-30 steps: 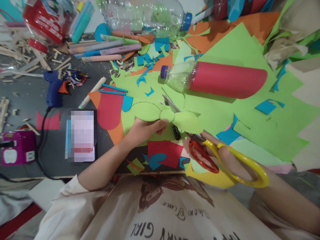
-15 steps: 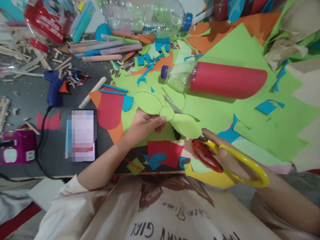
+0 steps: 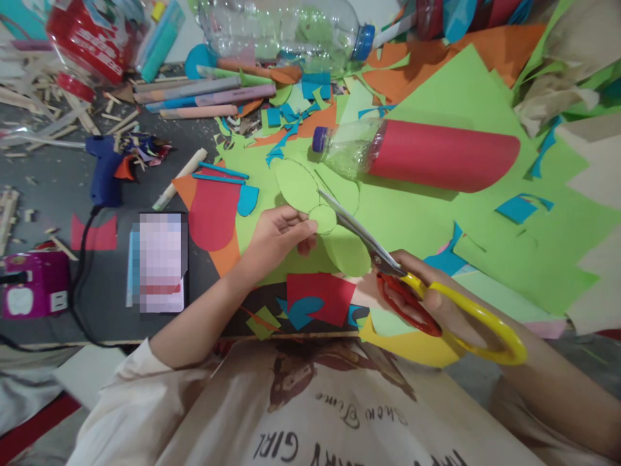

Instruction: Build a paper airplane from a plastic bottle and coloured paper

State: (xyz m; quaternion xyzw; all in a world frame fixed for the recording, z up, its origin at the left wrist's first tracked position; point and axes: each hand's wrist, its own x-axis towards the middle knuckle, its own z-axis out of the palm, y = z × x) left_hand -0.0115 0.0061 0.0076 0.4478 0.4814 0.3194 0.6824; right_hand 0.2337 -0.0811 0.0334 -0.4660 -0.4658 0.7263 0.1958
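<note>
A light green paper cutout [image 3: 348, 249] with rounded petals and a small middle circle is pinched at its centre by my left hand [image 3: 283, 234]. Drawn outlines show on its upper part. My right hand [image 3: 429, 291] is closed around the handles of a pair of scissors [image 3: 388, 262], one handle loop yellow and the other red. The blades reach up and left, their tips at the paper between the upper petal and the middle circle. Beneath lies a large light green sheet [image 3: 412, 226]. Beyond it rests a bottle [image 3: 436, 155] wrapped in red paper with a purple cap.
On the left lie a blue glue gun [image 3: 107, 171], a phone [image 3: 160, 262] and a purple box [image 3: 36, 285] with a black cord. Markers [image 3: 208, 94], a clear bottle [image 3: 281, 32] and a red-labelled bottle [image 3: 92, 42] stand along the back. Paper scraps [image 3: 320, 298] lie near the front edge.
The paper cutout has turned clockwise in my left hand, its upper petal swinging right and its lower petal swinging left. More of the scissor blades now shows over the paper.
</note>
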